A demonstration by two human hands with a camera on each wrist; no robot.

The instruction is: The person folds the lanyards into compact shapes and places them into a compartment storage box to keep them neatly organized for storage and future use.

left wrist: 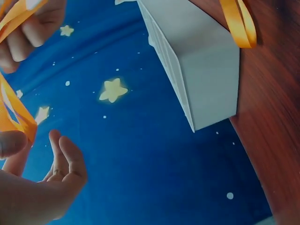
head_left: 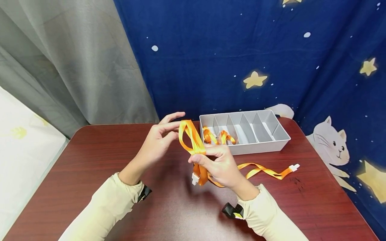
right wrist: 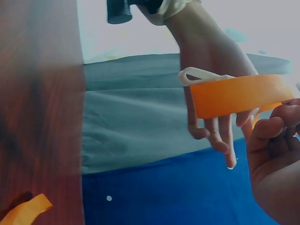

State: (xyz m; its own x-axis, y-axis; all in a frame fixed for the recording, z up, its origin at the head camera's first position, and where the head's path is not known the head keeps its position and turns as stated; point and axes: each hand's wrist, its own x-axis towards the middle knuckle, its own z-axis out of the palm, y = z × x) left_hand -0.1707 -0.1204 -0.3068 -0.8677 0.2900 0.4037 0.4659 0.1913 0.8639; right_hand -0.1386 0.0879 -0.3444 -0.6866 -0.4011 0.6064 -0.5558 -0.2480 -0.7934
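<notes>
My right hand point(head_left: 221, 165) grips a folded orange lanyard point(head_left: 197, 142) around its middle, above the table. An open loop stands up from the grip, and a white plastic clip point(head_left: 195, 179) hangs below it. My left hand point(head_left: 158, 139) is at the loop's left side, thumb and index finger pinching the ribbon's edge point(left wrist: 29, 127); its other fingers point(left wrist: 70, 159) are stretched away. Behind the right hand, an orange strap point(head_left: 271, 172) lies twisted on the table, ending in a white clip point(head_left: 294, 167) at the right.
A grey divided box point(head_left: 256, 148) stands at the table's back edge. Its two leftmost compartments hold folded orange lanyards point(head_left: 209, 135). Behind the brown table point(head_left: 99, 167) hang a grey curtain and a blue one with stars.
</notes>
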